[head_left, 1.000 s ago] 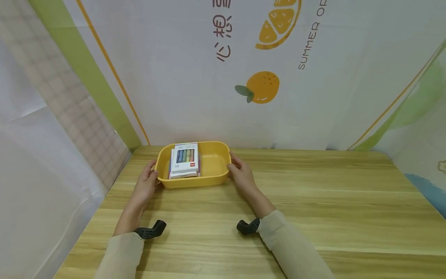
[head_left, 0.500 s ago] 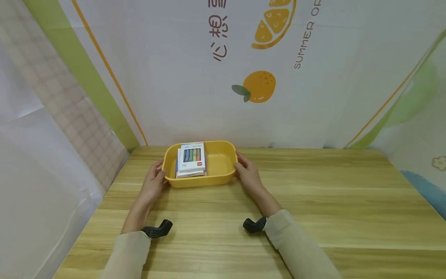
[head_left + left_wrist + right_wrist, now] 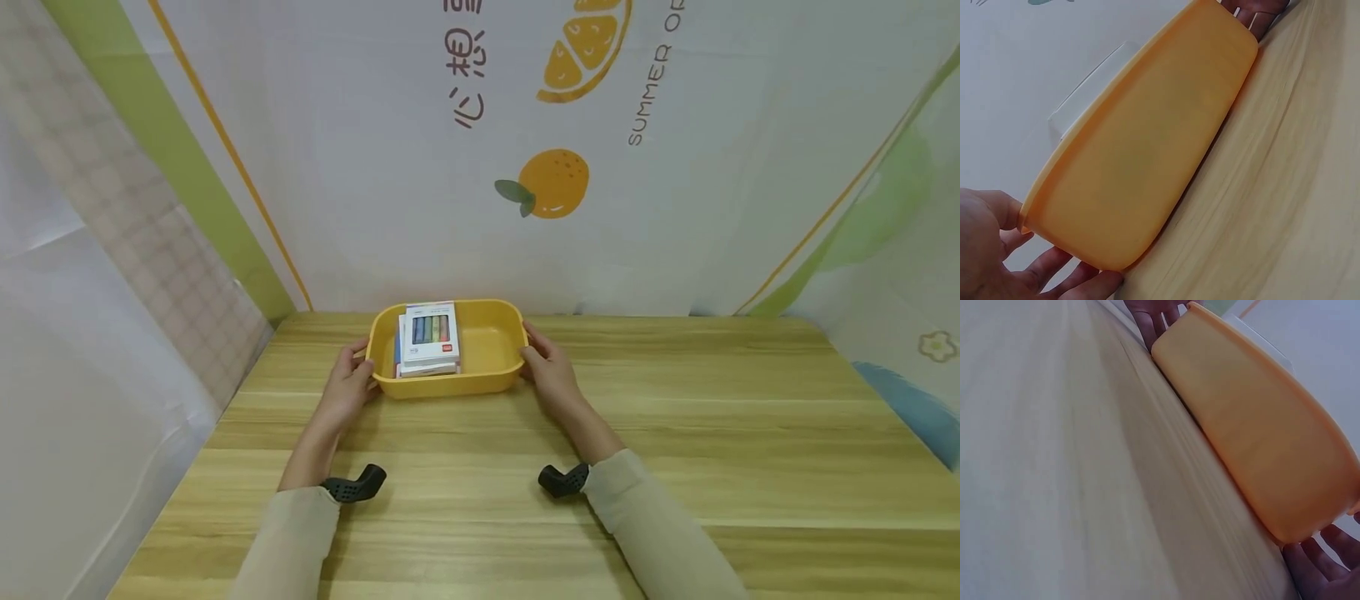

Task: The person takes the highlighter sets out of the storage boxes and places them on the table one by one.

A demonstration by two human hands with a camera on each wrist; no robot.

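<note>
From the head camera, a yellow tray point(image 3: 491, 379) sits on the wooden table point(image 3: 675, 433) near its far edge, just in front of the printed backdrop point(image 3: 555, 179). The left hand point(image 3: 348, 387) clasps the tray's left end and the right hand point(image 3: 551, 375) its right end, with the fingers of each curled round the rim. Inside the tray, toward its left half, lies a stack of white packs; the top pack of coloured sticks point(image 3: 430, 335) faces up. The tray's right half shows bare yellow floor. Judging by this view, the tray is already loaded and firmly held at both ends, but whether it is resting on the table or just lifted off it is not clear here.

In the left wrist view, the tray's outer wall point(image 3: 1141, 169) fills the frame. The thumb sits at the rim and the fingers point(image 3: 1054, 269) wrap under the near corner. The tray's lower edge runs along the table point(image 3: 1285, 187), seemingly touching it, and the other hand's fingertips point(image 3: 1254, 9) peek out at the far end.

The right wrist view mirrors this: the tray wall point(image 3: 1260, 444) lies along the table point(image 3: 1054, 456), fingers point(image 3: 1319, 562) curl beneath the near corner, and the left hand shows beyond the far end. So the hold looks complete, and any carrying or shifting of the tray appears to remain.
</note>
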